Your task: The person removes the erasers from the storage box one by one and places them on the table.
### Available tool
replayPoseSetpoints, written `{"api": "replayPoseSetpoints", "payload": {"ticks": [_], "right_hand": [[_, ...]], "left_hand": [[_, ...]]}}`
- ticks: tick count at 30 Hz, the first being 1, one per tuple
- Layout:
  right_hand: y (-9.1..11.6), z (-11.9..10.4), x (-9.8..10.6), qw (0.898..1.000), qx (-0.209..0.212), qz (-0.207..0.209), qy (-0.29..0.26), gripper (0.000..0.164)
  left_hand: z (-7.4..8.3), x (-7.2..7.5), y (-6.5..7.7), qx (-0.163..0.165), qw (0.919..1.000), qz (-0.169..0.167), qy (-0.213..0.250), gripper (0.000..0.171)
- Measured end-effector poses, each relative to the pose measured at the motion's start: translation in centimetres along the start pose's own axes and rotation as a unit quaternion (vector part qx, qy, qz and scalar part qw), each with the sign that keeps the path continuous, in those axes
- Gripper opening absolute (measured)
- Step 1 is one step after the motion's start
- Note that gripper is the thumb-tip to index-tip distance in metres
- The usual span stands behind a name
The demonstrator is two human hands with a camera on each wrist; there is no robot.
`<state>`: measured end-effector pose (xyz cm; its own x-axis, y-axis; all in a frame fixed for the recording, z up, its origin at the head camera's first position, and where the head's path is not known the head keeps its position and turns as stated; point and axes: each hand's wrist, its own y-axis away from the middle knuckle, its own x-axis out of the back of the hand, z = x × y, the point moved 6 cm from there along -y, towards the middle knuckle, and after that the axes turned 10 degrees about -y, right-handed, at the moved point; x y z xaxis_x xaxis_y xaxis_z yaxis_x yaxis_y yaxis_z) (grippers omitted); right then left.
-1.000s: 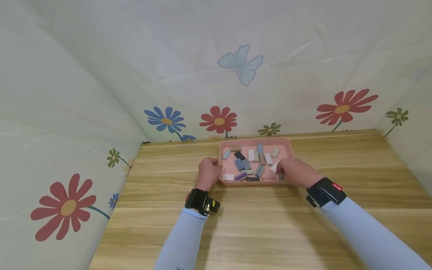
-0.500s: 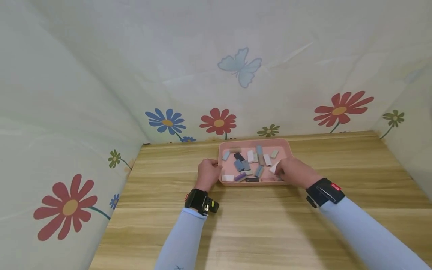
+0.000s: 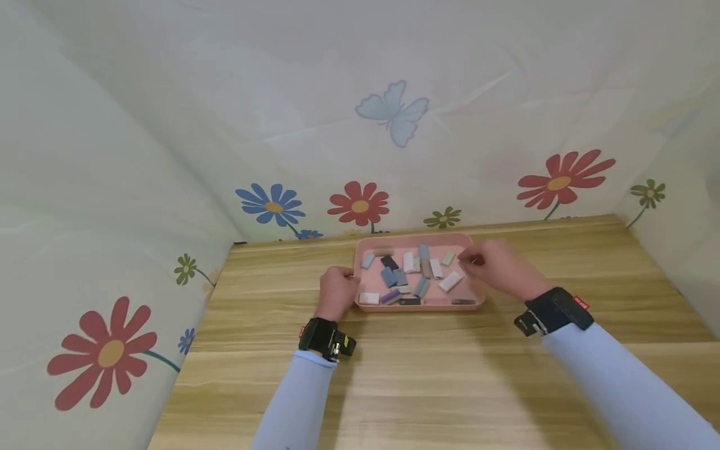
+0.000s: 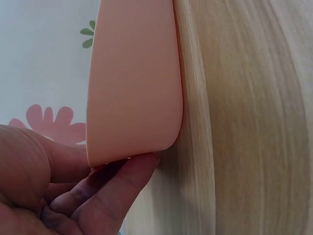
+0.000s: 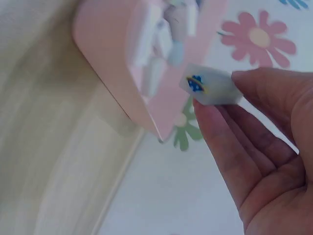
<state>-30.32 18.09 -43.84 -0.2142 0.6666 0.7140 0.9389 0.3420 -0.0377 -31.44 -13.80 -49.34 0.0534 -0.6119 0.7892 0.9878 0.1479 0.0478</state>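
Block [image 5: 210, 85] pinched in the right hand [image 3: 500, 265], tray [image 3: 416, 307] gripped by the left hand [image 3: 337, 290]

The right thumb and fingers [image 5: 225, 147] press on opposite sides of the small pale block, whose end, sticking out past the fingertips, bears a blue and yellow picture. They are raised at the right end of the pink tray; whether the block is just inside or just outside the rim, I cannot tell. At the other end, the left fingers pinch the tray's short wall, one lying against the outside and another reaching over the rim.

The tray sits on the wooden table [image 3: 427, 375] between the two sets of fingers, with loose blocks scattered in it. Just left of the right fingers lies a pale green block [image 3: 448, 257]; nearer the person than those fingers are a slanted white block [image 3: 451, 281] and a dark block [image 3: 464, 302] by the near wall. To the right of the left fingers, and closer to the person, is a purple block [image 3: 390, 297]. Beyond both sets of fingers rises a pale sheet [image 3: 478, 175] printed with flowers and a butterfly.
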Motion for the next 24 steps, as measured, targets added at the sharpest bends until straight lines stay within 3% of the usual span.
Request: {"api": "replayPoseSetpoints", "payload": {"ticks": [3,10,17,24], "right_hand": [[-0.4,0.3,1.6,1.000,-0.003,0.028,-0.012,0.026],[-0.2,3.7,4.2,0.996,-0.049,0.076,-0.022,0.029],[-0.5,6.9,4.6,0.990,-0.110,0.085,-0.016,0.033],[-1.8,8.7,4.0,0.984,-0.159,0.064,-0.056,0.037]], "left_hand": [[-0.4,0.1,-0.1,0.009,0.9999,-0.005,0.011,0.026],[-0.7,0.4,0.0,0.017,0.9996,-0.006,0.022,0.025],[-0.9,0.5,0.0,0.022,0.9995,-0.004,0.021,0.024],[-1.5,0.2,-0.1,0.024,0.9995,-0.004,0.021,0.023]]}}
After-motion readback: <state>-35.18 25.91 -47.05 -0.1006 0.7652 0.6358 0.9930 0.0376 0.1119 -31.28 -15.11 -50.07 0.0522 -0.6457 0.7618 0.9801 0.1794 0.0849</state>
